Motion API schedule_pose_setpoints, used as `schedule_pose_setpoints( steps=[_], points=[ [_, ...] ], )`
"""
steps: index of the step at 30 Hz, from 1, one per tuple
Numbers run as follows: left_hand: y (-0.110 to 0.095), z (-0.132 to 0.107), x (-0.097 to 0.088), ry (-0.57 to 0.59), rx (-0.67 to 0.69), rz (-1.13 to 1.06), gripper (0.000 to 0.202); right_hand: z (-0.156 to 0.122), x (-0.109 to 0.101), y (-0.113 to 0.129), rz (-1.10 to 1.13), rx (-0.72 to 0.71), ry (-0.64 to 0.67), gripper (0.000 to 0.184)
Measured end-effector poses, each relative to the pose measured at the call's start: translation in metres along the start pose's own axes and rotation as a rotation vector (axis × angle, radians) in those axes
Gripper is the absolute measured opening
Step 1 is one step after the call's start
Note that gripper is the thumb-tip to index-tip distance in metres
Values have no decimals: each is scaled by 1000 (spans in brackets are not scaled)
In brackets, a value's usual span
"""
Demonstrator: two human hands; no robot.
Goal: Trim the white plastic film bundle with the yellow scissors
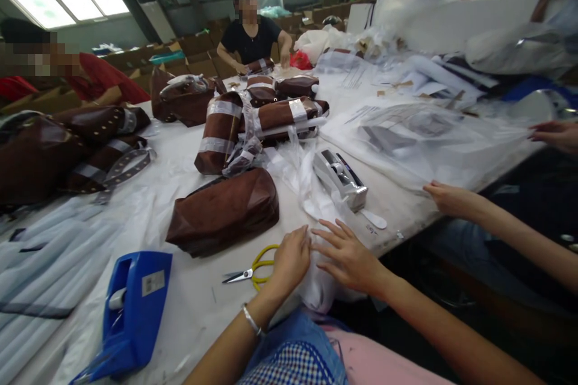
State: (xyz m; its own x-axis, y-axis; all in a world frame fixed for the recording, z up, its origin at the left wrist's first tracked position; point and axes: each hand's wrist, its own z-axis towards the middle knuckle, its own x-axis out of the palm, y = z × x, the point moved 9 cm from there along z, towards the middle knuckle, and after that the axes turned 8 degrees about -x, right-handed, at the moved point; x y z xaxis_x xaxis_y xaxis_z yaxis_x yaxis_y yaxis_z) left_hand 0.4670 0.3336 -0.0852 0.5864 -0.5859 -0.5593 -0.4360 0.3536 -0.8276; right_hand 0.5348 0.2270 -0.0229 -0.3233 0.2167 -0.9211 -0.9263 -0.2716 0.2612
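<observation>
My left hand (292,258), with a bracelet at the wrist, has its fingers closed together on crumpled white plastic wrap (316,286) at the table's near edge. Across the same wrap lies my right hand (350,257), its fingers spread and touching the surface. Close beside my left hand rest scissors (250,275) with yellow handles. A brown bag (226,210) lies on its side just beyond them. Past my hands stands a grey tape dispenser (342,175), next to a small white spoon-shaped piece (374,219).
A blue tape dispenser (142,313) stands at the near left by white sheets (49,264). Brown bags (221,132) bound with tape fill the middle and left. At the right, a co-worker's hands (451,198) hold a clear plastic bag (406,138). Another person (253,42) works opposite.
</observation>
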Motion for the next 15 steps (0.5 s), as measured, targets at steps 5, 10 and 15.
schedule_pose_setpoints(
  steps=[5,10,15],
  points=[
    [-19,-33,46,185,104,-69,41,-11,22,-27,-77,88,112,18],
    [-38,-36,44,193,182,-289,48,-14,1,-33,-138,90,24,25],
    [-3,-61,-13,-4,141,-293,40,17,-31,37,148,-20,-123,31]
  ],
)
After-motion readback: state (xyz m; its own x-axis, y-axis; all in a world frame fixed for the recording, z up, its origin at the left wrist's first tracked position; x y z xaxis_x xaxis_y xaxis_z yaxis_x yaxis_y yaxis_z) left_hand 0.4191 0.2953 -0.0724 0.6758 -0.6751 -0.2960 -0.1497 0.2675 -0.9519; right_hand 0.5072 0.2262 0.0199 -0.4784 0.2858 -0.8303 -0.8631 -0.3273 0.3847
